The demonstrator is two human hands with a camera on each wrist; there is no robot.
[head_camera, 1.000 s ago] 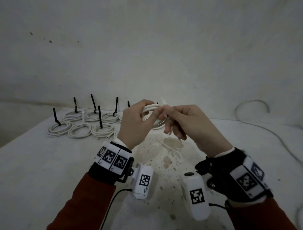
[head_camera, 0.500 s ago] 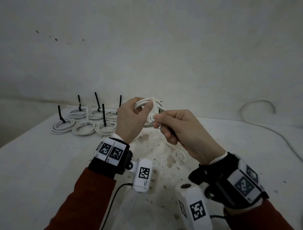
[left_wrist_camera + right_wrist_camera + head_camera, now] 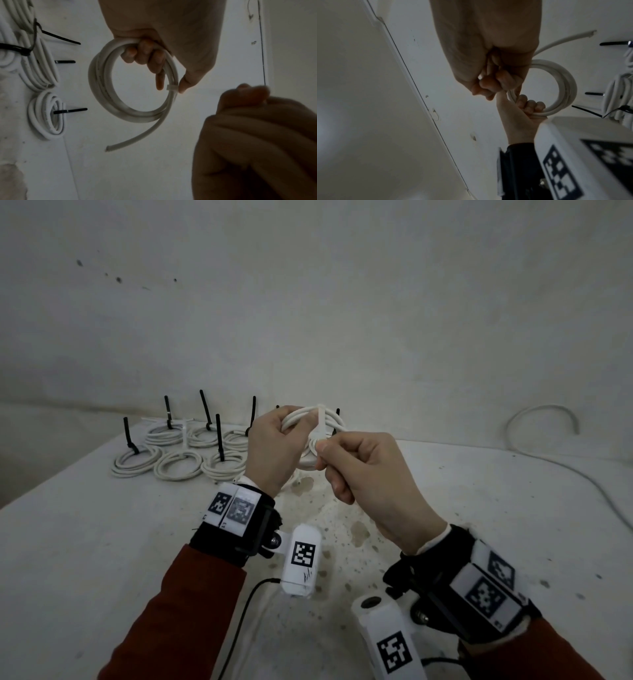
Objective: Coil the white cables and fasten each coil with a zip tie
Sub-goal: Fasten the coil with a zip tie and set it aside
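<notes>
My left hand (image 3: 274,450) grips a coil of white cable (image 3: 329,419) above the table; its fingers curl through the ring (image 3: 102,86), and one loose cable end (image 3: 130,140) hangs free. A white zip tie (image 3: 321,419) wraps the coil; its band (image 3: 171,87) sits by my left thumb tip. My right hand (image 3: 356,467) pinches the zip tie's end just right of the coil, with the fingers curled (image 3: 489,83). How tight the tie sits is not clear.
Several tied coils (image 3: 178,453) with black zip ties (image 3: 219,436) sticking up lie at the table's back left. A loose white cable (image 3: 561,446) trails along the right side by the wall. The stained table top (image 3: 85,542) lies below my hands.
Both hands lifted the coil slightly and turned it. The white zip tie now stands wrapped over the coil's top, and my right hand has shifted down to pinch its end.
</notes>
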